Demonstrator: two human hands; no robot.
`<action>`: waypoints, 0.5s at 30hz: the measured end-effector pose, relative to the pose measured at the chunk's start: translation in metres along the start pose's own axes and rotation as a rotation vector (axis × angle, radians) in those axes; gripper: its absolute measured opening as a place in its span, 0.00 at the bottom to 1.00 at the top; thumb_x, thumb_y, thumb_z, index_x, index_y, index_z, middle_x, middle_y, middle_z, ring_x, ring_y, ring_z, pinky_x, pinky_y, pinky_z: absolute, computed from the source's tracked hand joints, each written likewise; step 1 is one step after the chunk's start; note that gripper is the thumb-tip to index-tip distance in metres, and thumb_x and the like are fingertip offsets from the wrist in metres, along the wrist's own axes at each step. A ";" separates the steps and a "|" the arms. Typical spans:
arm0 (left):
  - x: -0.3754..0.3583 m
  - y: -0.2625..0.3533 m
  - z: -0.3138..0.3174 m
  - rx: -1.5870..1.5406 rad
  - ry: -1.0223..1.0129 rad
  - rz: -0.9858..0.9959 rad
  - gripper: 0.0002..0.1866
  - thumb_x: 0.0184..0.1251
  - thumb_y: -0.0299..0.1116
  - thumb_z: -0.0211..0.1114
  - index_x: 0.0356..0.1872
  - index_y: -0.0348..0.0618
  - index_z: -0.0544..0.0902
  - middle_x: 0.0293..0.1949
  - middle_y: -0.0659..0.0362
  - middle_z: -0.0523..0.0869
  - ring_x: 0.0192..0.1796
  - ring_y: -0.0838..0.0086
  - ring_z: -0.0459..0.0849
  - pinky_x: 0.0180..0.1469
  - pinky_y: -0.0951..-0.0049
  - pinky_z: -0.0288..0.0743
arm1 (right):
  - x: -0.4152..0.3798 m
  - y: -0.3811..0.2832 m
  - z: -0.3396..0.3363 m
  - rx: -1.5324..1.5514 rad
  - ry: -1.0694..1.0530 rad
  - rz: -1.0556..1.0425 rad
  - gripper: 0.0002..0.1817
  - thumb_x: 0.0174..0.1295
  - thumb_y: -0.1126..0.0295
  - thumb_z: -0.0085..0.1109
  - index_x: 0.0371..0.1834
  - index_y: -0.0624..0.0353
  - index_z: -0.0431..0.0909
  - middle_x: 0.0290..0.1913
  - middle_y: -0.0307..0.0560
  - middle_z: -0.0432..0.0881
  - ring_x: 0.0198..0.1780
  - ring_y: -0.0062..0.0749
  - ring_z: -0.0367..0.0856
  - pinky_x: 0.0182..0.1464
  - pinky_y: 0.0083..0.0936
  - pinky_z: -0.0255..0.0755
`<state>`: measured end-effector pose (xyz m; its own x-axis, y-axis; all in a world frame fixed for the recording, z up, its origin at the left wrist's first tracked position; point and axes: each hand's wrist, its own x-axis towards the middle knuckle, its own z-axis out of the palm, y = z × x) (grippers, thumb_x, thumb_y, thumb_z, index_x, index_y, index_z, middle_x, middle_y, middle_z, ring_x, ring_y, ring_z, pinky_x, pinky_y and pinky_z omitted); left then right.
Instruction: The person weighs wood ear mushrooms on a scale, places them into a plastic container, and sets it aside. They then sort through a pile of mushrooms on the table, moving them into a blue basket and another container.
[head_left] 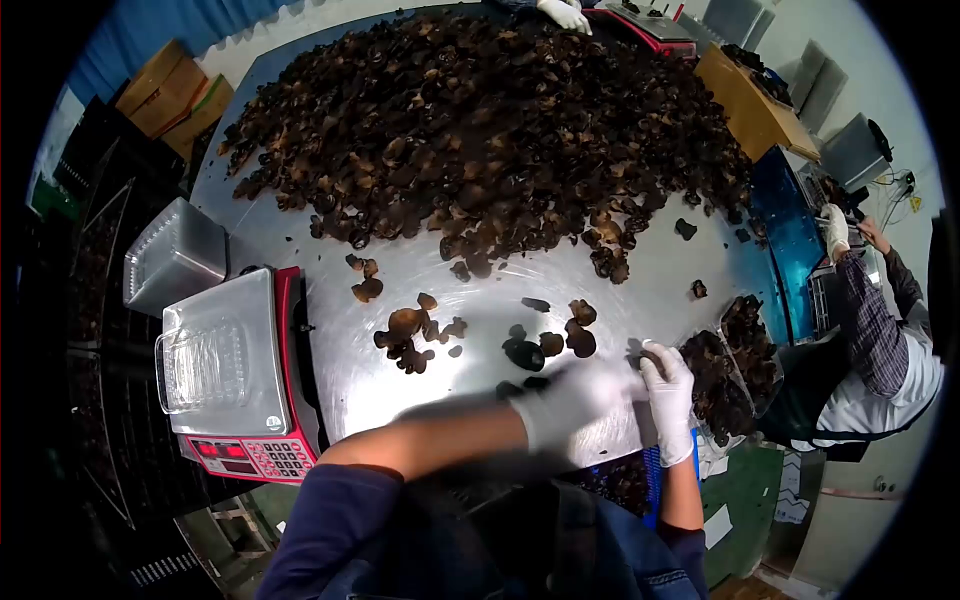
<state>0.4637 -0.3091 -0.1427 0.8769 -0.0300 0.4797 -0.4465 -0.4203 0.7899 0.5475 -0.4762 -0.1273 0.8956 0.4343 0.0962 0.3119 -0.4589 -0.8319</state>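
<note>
My left hand (580, 400), in a white glove, is smeared by motion as it reaches across the near edge of the metal table (465, 300). Beside it, my gloved right hand (668, 395) has its thumb and fingertips brought together; I cannot tell what is between them. A small dark piece of fungus (634, 349) shows right at those fingertips. Loose pieces of dried black fungus (524, 353) lie just beyond my left hand, with a further cluster (405, 325) to the left. A large heap of dried black fungus (480, 130) covers the far part of the table.
At left stands a red-framed digital scale (228, 350) with a clear plastic tray (205, 365) on it. Stacked clear containers (175, 255) sit behind. Fungus-filled clear trays (755, 350) are at right, near a blue bin (782, 240) and a co-worker (870, 330). Another person's gloved hand (566, 14) is across the table.
</note>
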 end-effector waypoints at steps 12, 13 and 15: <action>0.022 -0.096 -0.086 0.767 -0.331 -0.540 0.11 0.57 0.33 0.64 0.36 0.36 0.83 0.42 0.50 0.83 0.48 0.56 0.82 0.49 0.64 0.79 | 0.023 -0.043 0.035 -0.157 -0.267 -0.004 0.19 0.62 0.63 0.67 0.54 0.60 0.82 0.48 0.51 0.85 0.47 0.40 0.86 0.50 0.29 0.77; 0.018 -0.096 -0.089 0.768 -0.338 -0.541 0.11 0.57 0.33 0.64 0.36 0.36 0.83 0.42 0.50 0.83 0.48 0.56 0.82 0.49 0.64 0.79 | 0.032 -0.041 0.044 -0.159 -0.190 0.052 0.21 0.62 0.62 0.67 0.55 0.59 0.82 0.49 0.52 0.84 0.47 0.40 0.86 0.50 0.30 0.77; 0.013 -0.093 -0.092 0.619 -0.138 -0.523 0.11 0.57 0.34 0.66 0.35 0.36 0.82 0.41 0.50 0.83 0.44 0.56 0.83 0.47 0.64 0.80 | 0.051 -0.035 0.059 -0.190 -0.149 -0.077 0.21 0.63 0.63 0.65 0.57 0.58 0.81 0.53 0.53 0.83 0.47 0.41 0.86 0.51 0.32 0.78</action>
<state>0.5005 -0.1869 -0.1744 0.9764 0.2143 0.0250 0.1695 -0.8337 0.5256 0.5639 -0.3921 -0.1254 0.8147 0.5766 0.0615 0.4436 -0.5513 -0.7066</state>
